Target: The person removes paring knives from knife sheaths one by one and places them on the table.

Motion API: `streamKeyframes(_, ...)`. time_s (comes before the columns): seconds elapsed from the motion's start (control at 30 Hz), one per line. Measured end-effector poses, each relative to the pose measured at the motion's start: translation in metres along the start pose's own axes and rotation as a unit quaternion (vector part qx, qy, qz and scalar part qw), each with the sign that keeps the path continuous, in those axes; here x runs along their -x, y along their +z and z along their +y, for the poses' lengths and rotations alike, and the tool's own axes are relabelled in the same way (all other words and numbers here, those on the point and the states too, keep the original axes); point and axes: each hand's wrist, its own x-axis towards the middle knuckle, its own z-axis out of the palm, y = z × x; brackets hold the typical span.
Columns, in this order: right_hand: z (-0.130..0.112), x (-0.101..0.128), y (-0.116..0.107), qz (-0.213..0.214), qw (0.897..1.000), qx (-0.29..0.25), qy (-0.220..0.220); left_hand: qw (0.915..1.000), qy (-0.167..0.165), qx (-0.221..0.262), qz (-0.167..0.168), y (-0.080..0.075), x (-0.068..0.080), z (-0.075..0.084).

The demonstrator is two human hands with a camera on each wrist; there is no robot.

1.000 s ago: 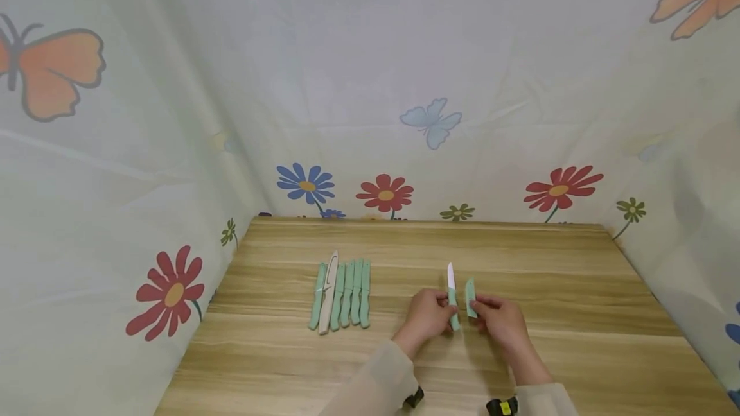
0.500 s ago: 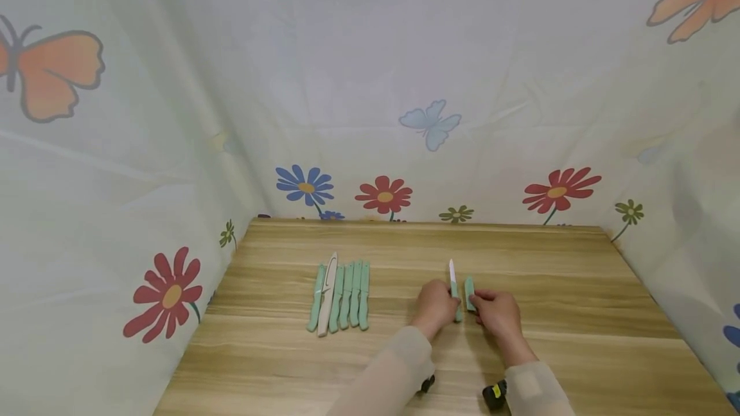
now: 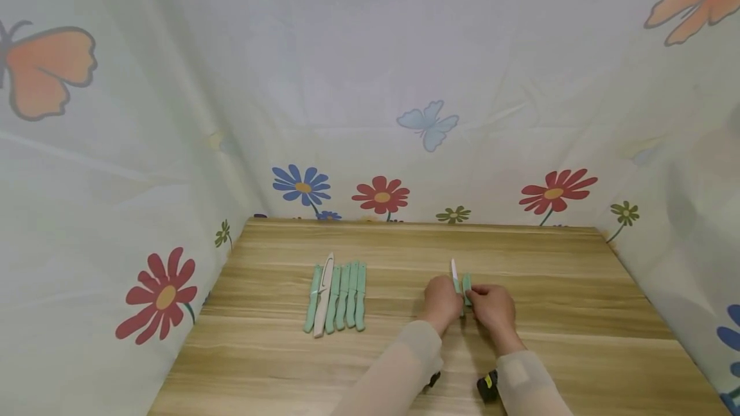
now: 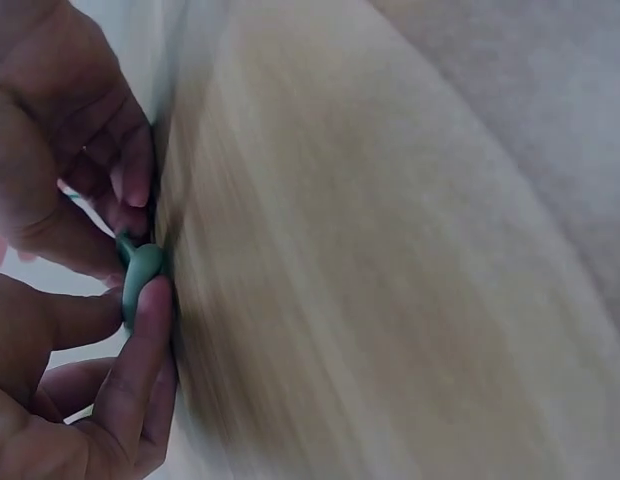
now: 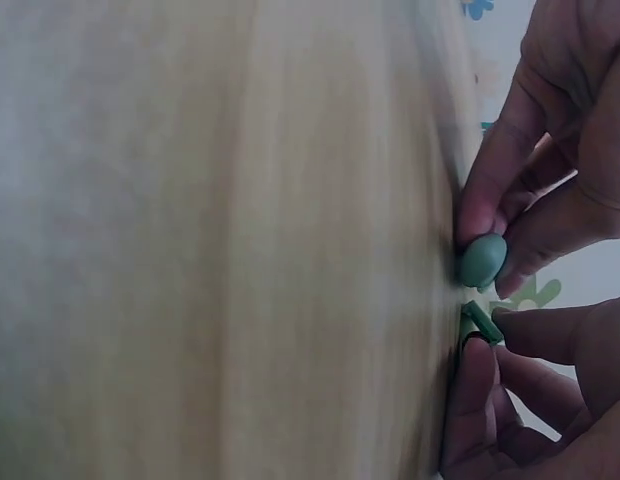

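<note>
My left hand (image 3: 444, 299) grips the green handle of a small knife (image 3: 454, 272) whose white blade points away from me. Right beside it, my right hand (image 3: 485, 303) pinches a green blade sheath (image 3: 466, 282), almost touching the knife. Both hands sit low over the wooden table (image 3: 520, 255), right of centre. In the left wrist view my left-hand fingers (image 4: 140, 350) hold the handle's rounded butt (image 4: 140, 278). The right wrist view shows that butt (image 5: 483, 260) above the sheath's open end (image 5: 480, 322), which my right-hand fingers (image 5: 475, 385) hold.
A tidy row of several green sheathed knives (image 3: 343, 294), with one cream-coloured knife (image 3: 324, 291) among them, lies left of centre. Flower and butterfly printed sheeting (image 3: 381, 194) walls the table at the back and on both sides.
Both hands have slid a little farther away from me and come closer together. The sheath now stands right against the knife instead of a small gap away.
</note>
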Motion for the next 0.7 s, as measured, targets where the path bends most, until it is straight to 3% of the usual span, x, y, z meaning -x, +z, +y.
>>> streamKeyframes(0.2,0.001,-0.006,0.001,0.012,1.000,0.010,-0.008,0.9996,0.007,-0.015,0.023,0.007,-0.007,0.002)
streamKeyframes(0.53,0.003,-0.010,0.004,0.023,1.000,0.014,-0.006,0.9998,-0.012,-0.008,0.012,0.008,-0.008,0.005)
streamKeyframes(0.7,0.003,-0.012,0.005,0.036,0.999,0.015,-0.009,0.9996,-0.007,-0.002,0.028,0.009,-0.008,0.004)
